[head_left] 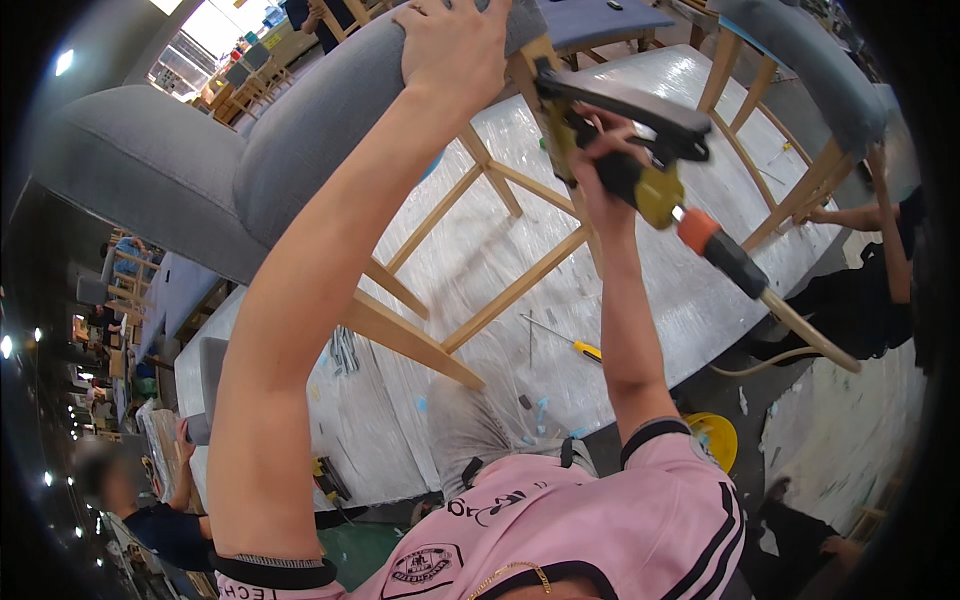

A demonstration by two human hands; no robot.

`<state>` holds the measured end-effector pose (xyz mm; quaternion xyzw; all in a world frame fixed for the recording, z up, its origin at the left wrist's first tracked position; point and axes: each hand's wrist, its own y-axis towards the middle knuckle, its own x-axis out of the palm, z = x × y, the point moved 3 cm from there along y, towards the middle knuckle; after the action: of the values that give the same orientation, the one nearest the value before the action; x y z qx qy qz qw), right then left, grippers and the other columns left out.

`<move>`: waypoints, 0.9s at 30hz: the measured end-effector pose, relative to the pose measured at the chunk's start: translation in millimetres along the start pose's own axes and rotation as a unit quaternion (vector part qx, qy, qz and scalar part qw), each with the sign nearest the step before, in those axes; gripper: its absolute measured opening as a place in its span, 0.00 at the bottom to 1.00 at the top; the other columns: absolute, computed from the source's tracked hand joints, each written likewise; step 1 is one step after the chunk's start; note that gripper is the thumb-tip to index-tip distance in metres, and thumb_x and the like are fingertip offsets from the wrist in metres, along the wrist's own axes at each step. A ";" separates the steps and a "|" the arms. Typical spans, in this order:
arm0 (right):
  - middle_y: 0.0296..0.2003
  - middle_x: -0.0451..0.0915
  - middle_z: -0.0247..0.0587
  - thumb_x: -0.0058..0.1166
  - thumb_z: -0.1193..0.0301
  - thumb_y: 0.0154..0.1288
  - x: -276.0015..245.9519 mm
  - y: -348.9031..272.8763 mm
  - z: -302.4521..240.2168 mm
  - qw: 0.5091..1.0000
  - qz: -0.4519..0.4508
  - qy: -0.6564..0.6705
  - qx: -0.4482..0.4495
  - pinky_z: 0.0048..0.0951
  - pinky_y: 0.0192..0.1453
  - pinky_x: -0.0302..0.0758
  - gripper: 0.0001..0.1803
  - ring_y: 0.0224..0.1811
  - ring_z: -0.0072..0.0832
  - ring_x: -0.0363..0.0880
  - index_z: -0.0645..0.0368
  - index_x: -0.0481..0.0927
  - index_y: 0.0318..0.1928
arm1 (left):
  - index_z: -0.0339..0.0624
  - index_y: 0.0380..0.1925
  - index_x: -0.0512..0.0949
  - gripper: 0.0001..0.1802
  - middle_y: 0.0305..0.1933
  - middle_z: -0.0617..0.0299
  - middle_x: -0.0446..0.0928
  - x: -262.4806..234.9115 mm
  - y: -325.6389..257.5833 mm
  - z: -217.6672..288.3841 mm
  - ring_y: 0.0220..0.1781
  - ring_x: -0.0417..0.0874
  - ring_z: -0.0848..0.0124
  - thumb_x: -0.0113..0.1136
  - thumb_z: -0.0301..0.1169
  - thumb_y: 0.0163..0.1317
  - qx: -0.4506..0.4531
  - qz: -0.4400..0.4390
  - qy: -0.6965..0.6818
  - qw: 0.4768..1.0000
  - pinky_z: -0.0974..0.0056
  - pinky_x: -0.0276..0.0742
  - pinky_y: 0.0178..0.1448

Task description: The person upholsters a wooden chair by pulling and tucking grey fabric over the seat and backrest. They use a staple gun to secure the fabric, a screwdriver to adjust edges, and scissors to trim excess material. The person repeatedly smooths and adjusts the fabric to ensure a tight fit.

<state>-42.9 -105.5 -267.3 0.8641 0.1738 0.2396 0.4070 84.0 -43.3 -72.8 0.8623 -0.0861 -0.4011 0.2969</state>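
A grey upholstered chair (330,120) with pale wooden legs is tilted over on the work table in front of me. My left hand (455,55) grips its padded part near the top edge of the view, the fingertips partly cut off. My right hand (605,150) is wrapped round the handle of a black and olive air staple gun (655,190). Its nose is close to the wooden frame just right of the padding; contact cannot be made out. An orange and black coupling (715,245) joins the gun to a beige hose (810,325).
The table (500,270) is covered in clear plastic film. On it lie a yellow-handled screwdriver (585,350) and scraps. Another chair (810,70) stands at the far right, with a co-worker's arm (850,215) beside it. A yellow bucket (715,440) is near my right elbow; another person (160,530) is at lower left.
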 end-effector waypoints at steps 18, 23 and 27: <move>0.45 0.83 0.42 0.60 0.86 0.54 37.6 39.1 -4.9 0.995 -0.069 0.067 -0.018 0.36 0.56 0.77 0.11 0.46 0.33 0.81 0.59 0.77 0.34 | 0.44 0.76 0.61 0.49 0.60 0.41 0.74 4.9 -0.2 -10.4 0.59 0.79 0.46 0.70 0.40 0.54 0.018 -0.027 0.009 0.999 0.45 0.76 0.61; 0.49 0.83 0.39 0.60 0.85 0.58 44.9 46.8 -13.8 0.992 -0.067 0.104 0.009 0.30 0.56 0.77 0.09 0.50 0.27 0.81 0.60 0.77 0.36 | 0.29 0.79 0.48 0.66 0.70 0.27 0.69 -12.2 41.7 -77.8 0.72 0.74 0.40 0.68 0.64 0.56 -0.148 -0.216 -0.282 0.923 0.48 0.70 0.75; 0.52 0.83 0.40 0.59 0.85 0.61 57.0 51.2 -6.8 0.987 -0.086 0.132 0.003 0.31 0.60 0.76 0.10 0.53 0.27 0.80 0.60 0.76 0.39 | 0.28 0.78 0.51 0.66 0.68 0.26 0.71 12.5 29.4 -88.9 0.70 0.76 0.41 0.56 0.74 0.60 -0.155 -0.177 -0.239 0.942 0.50 0.72 0.73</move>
<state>5.7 -104.1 -207.7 0.8078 0.3002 0.3158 0.3971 161.0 -32.5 -19.0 0.6855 0.0631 -0.6500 0.3219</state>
